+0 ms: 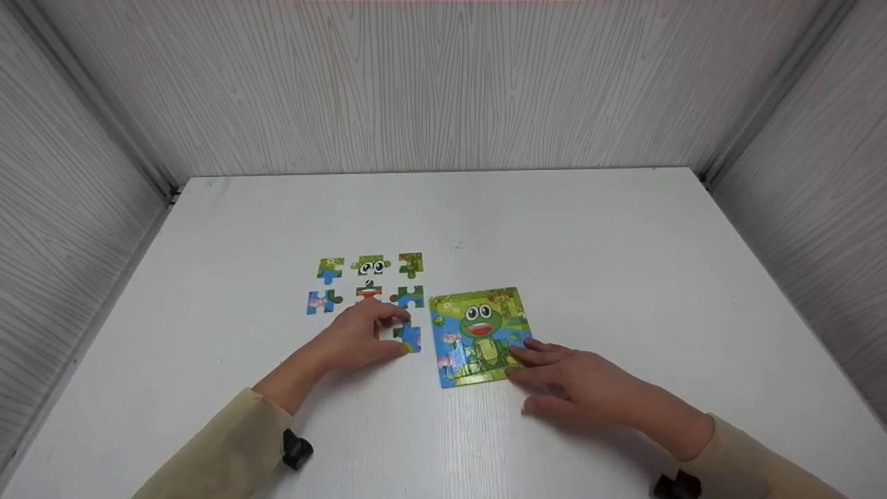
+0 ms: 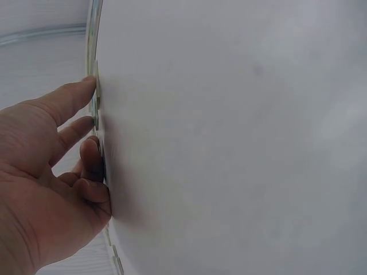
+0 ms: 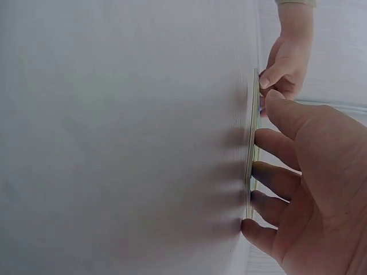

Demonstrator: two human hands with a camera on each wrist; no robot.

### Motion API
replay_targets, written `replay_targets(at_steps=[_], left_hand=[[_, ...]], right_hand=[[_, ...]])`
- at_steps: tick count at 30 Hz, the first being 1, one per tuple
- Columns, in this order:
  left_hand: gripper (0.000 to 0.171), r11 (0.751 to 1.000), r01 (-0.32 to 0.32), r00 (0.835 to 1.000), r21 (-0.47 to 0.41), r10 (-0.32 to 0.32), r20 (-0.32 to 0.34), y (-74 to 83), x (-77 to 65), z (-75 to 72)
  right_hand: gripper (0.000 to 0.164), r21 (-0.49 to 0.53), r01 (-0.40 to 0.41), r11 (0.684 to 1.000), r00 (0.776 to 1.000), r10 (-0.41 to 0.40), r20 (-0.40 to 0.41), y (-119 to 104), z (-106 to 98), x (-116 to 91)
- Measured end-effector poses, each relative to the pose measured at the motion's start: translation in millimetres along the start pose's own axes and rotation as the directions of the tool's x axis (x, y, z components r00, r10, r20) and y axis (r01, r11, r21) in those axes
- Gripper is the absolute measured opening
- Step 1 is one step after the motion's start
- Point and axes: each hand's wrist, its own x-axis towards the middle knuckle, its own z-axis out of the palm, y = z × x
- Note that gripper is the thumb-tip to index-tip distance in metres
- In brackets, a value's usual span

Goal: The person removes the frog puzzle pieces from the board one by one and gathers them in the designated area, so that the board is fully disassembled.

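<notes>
My left hand (image 1: 360, 336) is over the lower row of loose pieces. Its thumb and index finger pinch the top and bottom edges of a blue and green jigsaw piece (image 1: 410, 337) lying on the table. The other fingers are curled under in the left wrist view. A square frog puzzle board (image 1: 485, 326) lies just to the right, slightly turned. My right hand (image 1: 585, 388) rests its extended fingertips on the board's right edge, the thumb apart from it. The right wrist view shows those fingers along the thin board (image 3: 252, 143).
Loose jigsaw pieces lie spread in rows at left, among them one with the frog's eyes (image 1: 371, 266), one with red (image 1: 369, 292) and a corner piece (image 1: 411, 264). My hand hides part of the lower row. Grey wood-grain panels (image 1: 443, 83) enclose the white table (image 1: 589, 229).
</notes>
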Motion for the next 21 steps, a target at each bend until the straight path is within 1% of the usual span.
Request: replay_targets(at_steps=[3,6,10,15,19,21], left_hand=[[0.047,1.000,-0.005,1.000,-0.015,0.005,0.001,1.0,0.6,-1.6],[0.047,0.999,0.003,1.000,-0.034,-0.003,-0.011,4.0,1.3,-3.5],[0.046,0.998,-0.008,1.000,-0.059,0.007,-0.024,14.9,3.3,-4.2],[0.047,0.994,-0.081,0.997,-0.078,0.081,0.008,39.0,11.0,2.1],[0.046,0.984,-0.143,0.987,-0.102,0.150,0.061,59.5,19.0,12.8],[0.045,0.980,-0.159,0.981,-0.118,0.171,0.093,67.2,23.3,19.7]], right_hand=[[0.057,0.013,-0.011,1.000,1.000,0.011,-0.001,-0.1,0.1,0.1],[0.057,0.023,-0.020,1.000,1.000,0.020,0.006,-0.5,0.0,0.7],[0.057,0.027,-0.024,0.999,1.000,0.024,0.016,-1.8,-1.1,0.9],[0.058,0.029,-0.036,0.999,0.999,0.035,0.026,-2.8,-2.4,0.6],[0.058,0.039,-0.034,0.999,0.999,0.033,0.025,-3.3,-3.3,0.4],[0.058,0.039,-0.024,0.999,1.000,0.023,0.021,-3.6,-3.6,0.4]])
